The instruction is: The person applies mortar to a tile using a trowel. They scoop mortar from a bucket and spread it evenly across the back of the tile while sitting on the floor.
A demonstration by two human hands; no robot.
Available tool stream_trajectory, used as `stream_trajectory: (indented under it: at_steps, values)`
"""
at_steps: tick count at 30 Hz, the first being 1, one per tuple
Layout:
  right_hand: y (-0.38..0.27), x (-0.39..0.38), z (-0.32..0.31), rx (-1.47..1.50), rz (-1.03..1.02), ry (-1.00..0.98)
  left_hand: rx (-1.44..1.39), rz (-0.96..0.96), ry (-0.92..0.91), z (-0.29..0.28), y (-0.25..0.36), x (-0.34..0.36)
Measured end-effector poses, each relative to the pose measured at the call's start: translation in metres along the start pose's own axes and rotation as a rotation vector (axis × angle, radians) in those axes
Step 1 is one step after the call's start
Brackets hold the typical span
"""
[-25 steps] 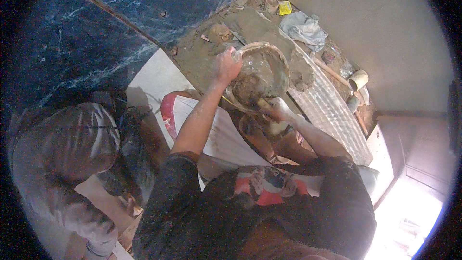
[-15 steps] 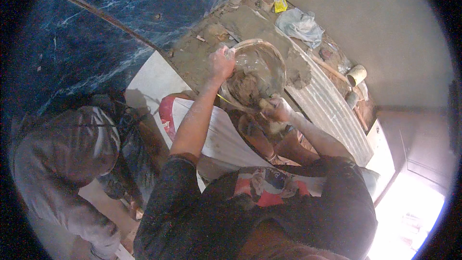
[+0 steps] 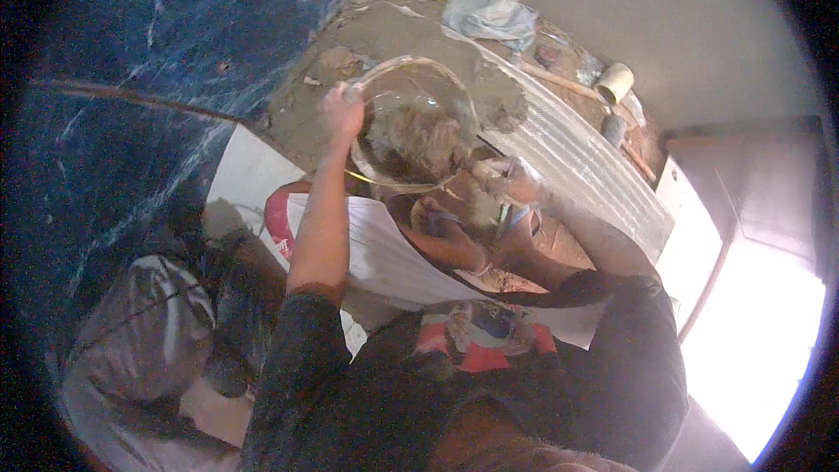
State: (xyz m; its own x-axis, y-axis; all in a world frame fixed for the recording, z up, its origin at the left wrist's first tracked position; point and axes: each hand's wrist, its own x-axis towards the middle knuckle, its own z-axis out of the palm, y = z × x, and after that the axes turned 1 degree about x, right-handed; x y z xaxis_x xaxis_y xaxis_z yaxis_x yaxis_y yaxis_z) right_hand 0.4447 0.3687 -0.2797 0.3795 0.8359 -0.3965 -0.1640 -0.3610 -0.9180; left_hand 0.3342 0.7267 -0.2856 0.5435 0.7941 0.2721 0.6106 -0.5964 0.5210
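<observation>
One muddy bucket point(image 3: 468, 100), left hand point(image 3: 343, 111) gripping its round rim point(image 3: 407, 60), right hand's point(image 3: 509, 179) grip unclear.

Down and forward we look from the wearer's head, fisheye-wide! The dark shirt point(image 3: 376, 402) looms closest, the bucket point(image 3: 447, 92) farther out.

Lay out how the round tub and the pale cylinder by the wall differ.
Size: the round tub is much wider than the pale cylinder.
Pose: the tub's mouth faces up toward the camera; the cylinder lies on its side.
Contact: the left hand grips the tub's rim; no hand touches the cylinder.
Shared: both are rounded.
</observation>
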Motion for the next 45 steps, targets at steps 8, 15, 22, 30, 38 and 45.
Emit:
stream_trajectory:
  at_steps: [8,15,22,30,38,45]
  values:
    - [-0.058,-0.079,-0.066,-0.415,0.170,0.230,0.054,0.033,-0.035,-0.004,0.007,0.012]
    - [-0.002,-0.089,-0.101,-1.085,0.123,0.518,0.045,0.026,-0.052,-0.019,0.023,0.003]
    - [0.005,-0.102,-0.094,-1.235,0.123,0.662,0.026,0.038,-0.044,-0.025,0.035,0.003]
    - [-0.007,-0.096,-0.094,-1.222,0.207,0.609,0.151,-0.052,-0.167,-0.030,0.033,0.005]
    - [-0.065,-0.092,-0.070,-1.042,0.048,0.594,0.161,-0.128,-0.276,-0.022,0.019,0.011]
    - [-0.131,-0.043,-0.023,-1.331,0.111,0.251,0.119,-0.033,-0.303,-0.050,0.070,-0.004]
